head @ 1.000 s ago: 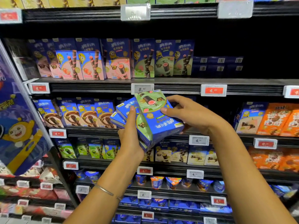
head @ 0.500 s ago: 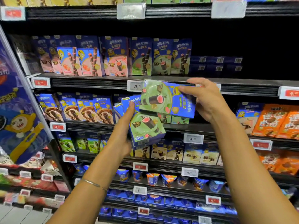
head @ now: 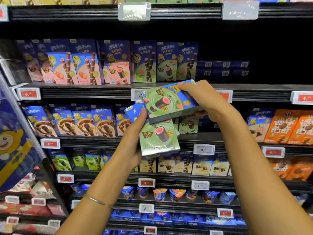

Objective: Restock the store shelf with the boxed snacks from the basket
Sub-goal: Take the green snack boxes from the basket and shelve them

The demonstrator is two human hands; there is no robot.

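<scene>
My right hand (head: 203, 100) grips one green-and-blue snack box (head: 166, 103), held sideways just below the edge of the second shelf (head: 84, 92). My left hand (head: 133, 141) holds a small stack of the same boxes (head: 158, 136) lower down, thumb up along their left side. The lifted box overlaps the top of the stack. Matching green boxes (head: 166, 62) stand upright on the second shelf, with a dark gap (head: 271, 65) to their right. No basket is in view.
Pink-fronted boxes (head: 84, 68) fill the second shelf's left part. Low blue boxes (head: 222, 68) lie at the back of the gap. Brown-fronted boxes (head: 76, 122) and orange boxes (head: 291, 128) line the shelf below. A blue display panel (head: 13, 141) juts out at left.
My right hand has pulled one box off the stack and raised it toward the second shelf's edge. My left hand with the remaining boxes has stayed at about the same height.
</scene>
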